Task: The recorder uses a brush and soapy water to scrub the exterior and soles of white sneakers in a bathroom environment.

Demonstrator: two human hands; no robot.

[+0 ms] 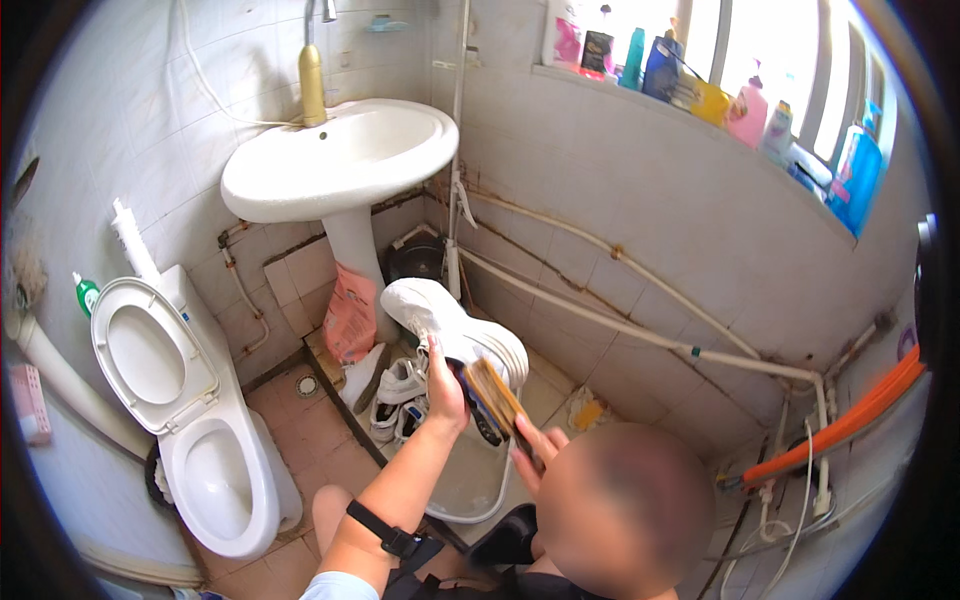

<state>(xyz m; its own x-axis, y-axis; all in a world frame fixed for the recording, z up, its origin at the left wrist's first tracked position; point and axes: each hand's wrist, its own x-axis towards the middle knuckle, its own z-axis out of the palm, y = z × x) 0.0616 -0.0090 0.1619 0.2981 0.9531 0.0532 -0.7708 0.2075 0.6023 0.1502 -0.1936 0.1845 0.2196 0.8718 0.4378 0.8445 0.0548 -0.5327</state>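
Note:
My left hand (448, 394) grips a large white sneaker (457, 326), raised with its toe toward the sink. My right hand (541, 450) holds a wooden scrubbing brush (499, 394), which lies against the near end of the sneaker. A dark part with some blue shows between the brush and my left hand; I cannot tell exactly what it is. Under both hands stands a pale plastic basin (469, 491) that seems to hold cloudy water. Several white sneakers (401, 381) lie on the floor left of the basin. A blurred patch hides much of my right arm.
A pedestal sink (270, 176) stands ahead, with a pink plastic bag (351, 319) against its foot and a dark bucket (416, 259) behind. The toilet (214, 480) is at left, lid raised. Pipes (585, 311) run along the right wall. Several bottles (746, 112) line the windowsill.

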